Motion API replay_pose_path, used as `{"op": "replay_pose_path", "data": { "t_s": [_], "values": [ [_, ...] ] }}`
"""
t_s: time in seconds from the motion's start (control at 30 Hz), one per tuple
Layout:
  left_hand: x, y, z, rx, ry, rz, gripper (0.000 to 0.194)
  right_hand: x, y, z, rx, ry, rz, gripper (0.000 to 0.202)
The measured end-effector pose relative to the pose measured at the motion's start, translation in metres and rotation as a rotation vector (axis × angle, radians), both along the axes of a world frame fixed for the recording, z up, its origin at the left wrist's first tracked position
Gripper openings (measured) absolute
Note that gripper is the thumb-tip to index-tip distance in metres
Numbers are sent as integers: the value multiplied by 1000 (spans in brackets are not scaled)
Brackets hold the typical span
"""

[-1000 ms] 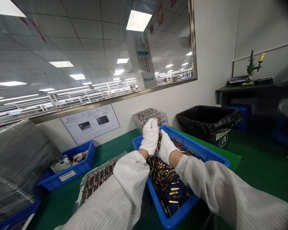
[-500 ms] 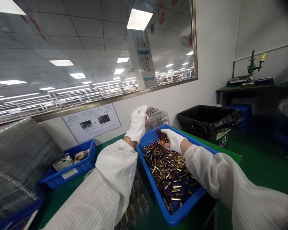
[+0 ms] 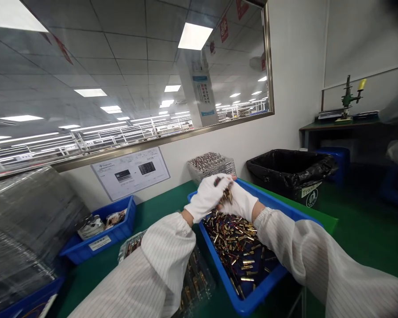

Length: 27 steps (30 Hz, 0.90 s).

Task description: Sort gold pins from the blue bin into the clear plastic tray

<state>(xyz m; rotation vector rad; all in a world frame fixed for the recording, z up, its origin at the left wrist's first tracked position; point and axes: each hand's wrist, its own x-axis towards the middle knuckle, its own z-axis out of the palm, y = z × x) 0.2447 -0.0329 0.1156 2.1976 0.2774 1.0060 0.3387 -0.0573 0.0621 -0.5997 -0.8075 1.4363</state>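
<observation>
My left hand (image 3: 208, 194) and my right hand (image 3: 241, 201), both in white fingertip-cut gloves, meet above the far end of a blue bin (image 3: 227, 282). Between them is a bunch of small brass-coloured connectors (image 3: 227, 196), cupped by the curled fingers of both hands. Dark and red bits of wire show at the left glove. Many loose brass connectors (image 3: 240, 232) with red and black leads fill the bin below. Under my left forearm lies a clear plastic blister tray (image 3: 199, 276) with brass pieces in its pockets, partly hidden by the sleeve.
Behind the bin stands a stack of filled clear trays (image 3: 210, 164). A smaller blue bin (image 3: 101, 245) with bagged parts is at left, beside a plastic-wrapped stack (image 3: 26, 221). A black-lined trash bin (image 3: 290, 170) stands right of the green table (image 3: 164, 197).
My left hand has come down and right from beside the tray stack to join my right hand. The bunch of connectors is now between both hands. The view has tilted slightly upward.
</observation>
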Motion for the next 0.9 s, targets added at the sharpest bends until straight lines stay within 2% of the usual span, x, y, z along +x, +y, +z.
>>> {"op": "replay_pose_path", "data": {
  "t_s": [0.07,0.13,0.2,0.33,0.43,0.53,0.67,0.8,0.9],
  "values": [
    [10,5,5,-297,-194,101,26,1,5,0,-39,143,-82,39],
    [20,11,5,-556,-356,145,28,0,10,1,-58,285,-205,43],
    [29,14,-1,-681,-422,156,27,-7,14,1,-26,359,-321,41],
    [40,17,-24,-617,-388,158,16,-23,18,5,10,418,-481,31],
    [43,22,-36,-591,-417,197,10,-27,19,6,-10,426,-531,29],
    [44,22,-38,-558,-444,228,7,-24,19,5,-15,431,-594,31],
    [45,13,-39,-531,-424,209,7,-21,21,0,-18,437,-653,27],
    [46,13,-38,-549,-351,195,11,-23,25,-5,-45,451,-634,29],
    [42,22,-32,-532,-303,193,18,-22,28,-7,-57,455,-577,30]
  ]
}}
